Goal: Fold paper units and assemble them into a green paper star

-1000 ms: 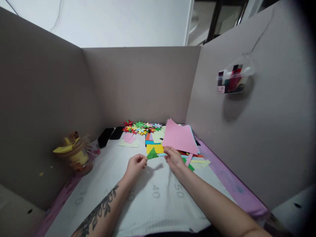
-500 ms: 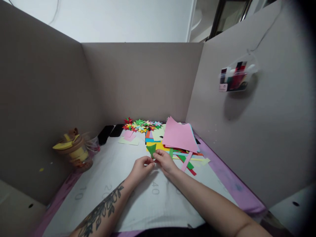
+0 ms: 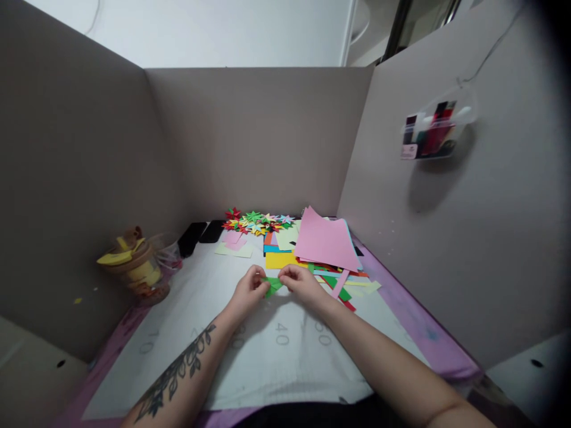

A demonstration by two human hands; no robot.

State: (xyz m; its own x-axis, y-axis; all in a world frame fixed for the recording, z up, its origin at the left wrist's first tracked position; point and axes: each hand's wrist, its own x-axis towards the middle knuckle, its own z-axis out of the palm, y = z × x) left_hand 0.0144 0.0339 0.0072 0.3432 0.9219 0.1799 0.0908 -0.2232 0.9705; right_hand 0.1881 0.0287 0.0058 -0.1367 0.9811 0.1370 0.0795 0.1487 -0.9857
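Between my two hands is a small folded piece of green paper [image 3: 273,286], held just above the white sheet on the table. My left hand [image 3: 251,289] pinches its left side between thumb and fingers. On the other side, my right hand [image 3: 298,282] grips the paper's right edge with its fingertips. Part of the paper is hidden behind the fingers. Behind the right hand lie a yellow paper [image 3: 280,260], a stack of pink sheets [image 3: 325,241] and several coloured strips [image 3: 336,288].
A pile of folded paper stars [image 3: 256,222] sits at the back. Two black phones [image 3: 191,238] lie back left, near a clear plastic cup [image 3: 166,249] and a brown pot [image 3: 138,270]. Grey panels [image 3: 259,137] enclose the table. A clear container [image 3: 430,134] hangs on the right panel.
The green paper has turned from standing upright in the right fingers to lying stretched between both hands. My left hand has taken hold of its left side. The camera view has shifted slightly.
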